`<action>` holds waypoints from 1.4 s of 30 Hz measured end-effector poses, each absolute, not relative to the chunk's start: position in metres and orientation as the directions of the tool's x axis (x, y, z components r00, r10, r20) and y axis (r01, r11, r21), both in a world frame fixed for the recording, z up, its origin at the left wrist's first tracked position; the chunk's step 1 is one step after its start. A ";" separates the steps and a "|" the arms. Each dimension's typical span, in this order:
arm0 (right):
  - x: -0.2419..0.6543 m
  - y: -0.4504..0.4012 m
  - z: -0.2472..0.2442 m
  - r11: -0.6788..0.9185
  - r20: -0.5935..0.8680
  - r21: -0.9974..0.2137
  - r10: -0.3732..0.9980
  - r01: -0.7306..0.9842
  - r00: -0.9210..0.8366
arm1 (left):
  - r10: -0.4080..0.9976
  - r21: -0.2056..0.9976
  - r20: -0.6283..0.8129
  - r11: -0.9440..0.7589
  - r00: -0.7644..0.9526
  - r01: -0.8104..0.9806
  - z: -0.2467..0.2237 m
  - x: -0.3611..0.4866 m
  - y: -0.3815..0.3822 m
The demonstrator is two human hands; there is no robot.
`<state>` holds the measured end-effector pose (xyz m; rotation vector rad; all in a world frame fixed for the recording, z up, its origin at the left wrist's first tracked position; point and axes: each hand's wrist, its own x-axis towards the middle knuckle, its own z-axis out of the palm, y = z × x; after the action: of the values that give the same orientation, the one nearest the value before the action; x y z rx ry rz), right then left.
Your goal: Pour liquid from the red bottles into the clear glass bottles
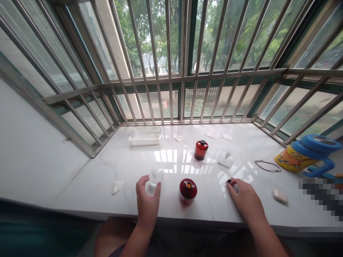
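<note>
Your right hand (245, 196) grasps a small black piece (228, 182): pinch gently. Your left hand (148, 203) curves round a clear plastic container (156, 175), hold unclear.

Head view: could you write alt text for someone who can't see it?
A person's right hand pinches a small black piece; the left hand is at a clear object. Between them stands a red bottle on a white counter before barred windows.
</note>
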<state>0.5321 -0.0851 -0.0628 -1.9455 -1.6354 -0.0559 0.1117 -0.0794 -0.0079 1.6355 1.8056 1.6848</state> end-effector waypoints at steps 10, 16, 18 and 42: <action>0.412 -0.097 0.003 0.363 0.558 -0.672 0.822 0.646 0.119 | 0.956 0.825 0.195 -0.039 -0.220 0.564 -0.014 0.092 -0.027; 0.345 -0.089 0.015 0.440 0.477 -0.769 0.878 0.464 -0.042 | 0.979 0.865 0.119 -0.020 -0.167 0.501 -0.010 0.103 -0.029; 0.336 -0.086 0.015 0.425 0.448 -0.800 0.892 0.424 -0.049 | 0.986 0.875 0.072 0.010 -0.151 0.485 -0.008 0.105 -0.032; 0.326 -0.084 0.006 0.470 0.539 -0.755 0.842 0.458 0.025 | 0.996 0.973 0.063 -0.048 -0.062 0.225 -0.022 0.097 -0.023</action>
<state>0.3257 -0.0841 0.0058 -1.1509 -1.6104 0.4336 0.0974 -0.0225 -0.0220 1.3838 1.3999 1.1875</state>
